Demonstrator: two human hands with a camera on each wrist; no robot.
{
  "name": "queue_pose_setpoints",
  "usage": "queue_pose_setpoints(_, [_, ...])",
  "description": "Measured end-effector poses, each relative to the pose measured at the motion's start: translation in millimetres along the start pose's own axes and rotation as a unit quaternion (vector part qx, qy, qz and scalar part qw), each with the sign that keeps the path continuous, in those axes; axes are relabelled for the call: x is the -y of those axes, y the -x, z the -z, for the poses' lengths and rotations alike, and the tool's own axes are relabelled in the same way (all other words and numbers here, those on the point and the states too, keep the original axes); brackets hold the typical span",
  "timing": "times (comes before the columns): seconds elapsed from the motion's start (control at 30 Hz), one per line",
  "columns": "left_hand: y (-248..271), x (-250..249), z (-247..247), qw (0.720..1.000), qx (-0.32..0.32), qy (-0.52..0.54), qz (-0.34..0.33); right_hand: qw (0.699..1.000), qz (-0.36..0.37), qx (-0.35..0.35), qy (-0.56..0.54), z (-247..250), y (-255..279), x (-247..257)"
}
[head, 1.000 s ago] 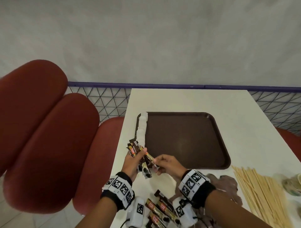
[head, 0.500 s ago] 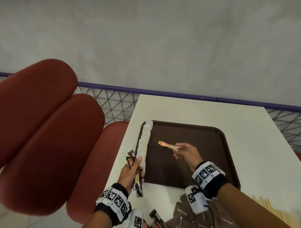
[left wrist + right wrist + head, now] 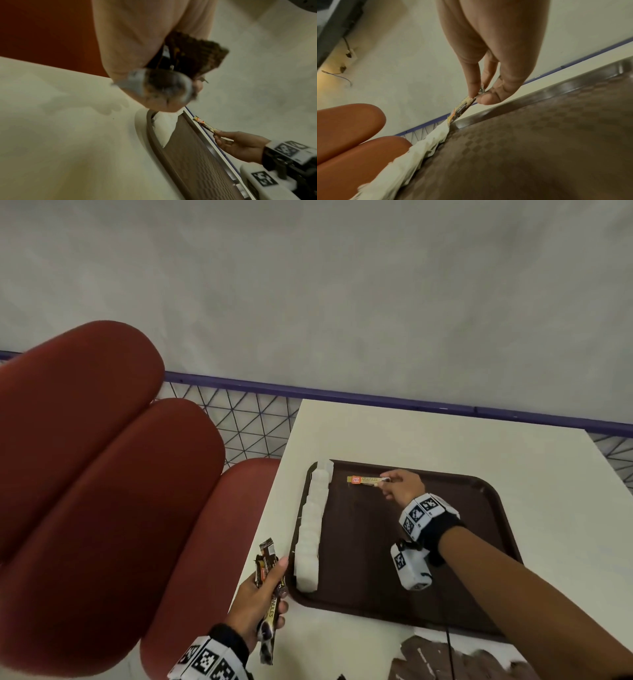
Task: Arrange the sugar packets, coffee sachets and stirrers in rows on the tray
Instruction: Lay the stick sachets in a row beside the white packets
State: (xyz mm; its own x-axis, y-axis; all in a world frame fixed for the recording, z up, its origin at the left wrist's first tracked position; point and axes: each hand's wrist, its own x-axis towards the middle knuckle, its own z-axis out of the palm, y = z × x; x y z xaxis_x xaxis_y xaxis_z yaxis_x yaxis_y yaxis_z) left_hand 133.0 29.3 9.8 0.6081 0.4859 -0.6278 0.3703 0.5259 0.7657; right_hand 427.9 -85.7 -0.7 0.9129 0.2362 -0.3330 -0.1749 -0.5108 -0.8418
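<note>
One coffee sachet is pinched at its end between the thumb and fingertips of your right hand, in the upper middle of the brown tray, just right of the top of the white sugar packet row. In the right wrist view its free end looks very near the top sugar packet; I cannot tell if it touches.

Your left hand, at the lower middle of the head view just left of the tray corner, has its fingers curled around a bundle of coffee sachets.

I think the main risk is here: if you lower the sachet too close to the sugar row, its tip can push the top packet out of line, because these light packets slide easily. Also, released from one end only, the sachet can turn and lie crooked. The bundle in your left hand looks loose, so one could slip out over the table edge.

The count: one sachet over the tray, several in the bundle (at least three ends are visible, the exact number I cannot tell), about eight sugar packets in one row though overlap hides the borders, and no stirrers are in view now.
</note>
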Motion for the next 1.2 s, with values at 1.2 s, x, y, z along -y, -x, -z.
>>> queue_pose_setpoints(1.2, [-34, -11, -28, 0.994, -0.027, -0.061, -0.092, 0.976, 0.185, 0.099, 0.064, -36, 86, 25])
